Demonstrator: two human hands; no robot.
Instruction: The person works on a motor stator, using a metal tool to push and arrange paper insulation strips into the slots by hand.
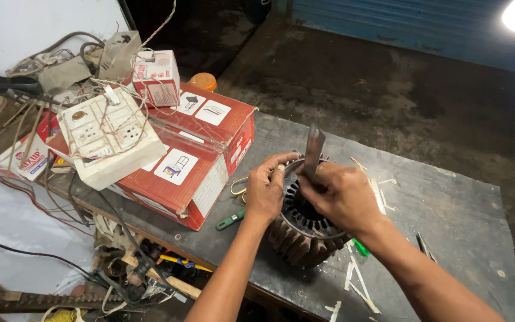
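Fingers: right hand point(344, 197) pinches a flat metal strip point(313, 153); left hand point(266, 189) curls over the rim of the motor stator point(302, 229), fingertips clamped on its edge.
Workbench point(448, 209): dark slab running from centre left to lower right of the frame.
Red carton point(201, 161): upper left of centre, bearing a white switchboard point(105, 140) tangled in wires.
Motor stator: lower centre, bore facing up — slotted ring standing on the bench.
Metal strip: long axis near upright, lower end in the bore, top leaning slightly right.
Green-handled tool point(229, 220): lying just left of the stator.
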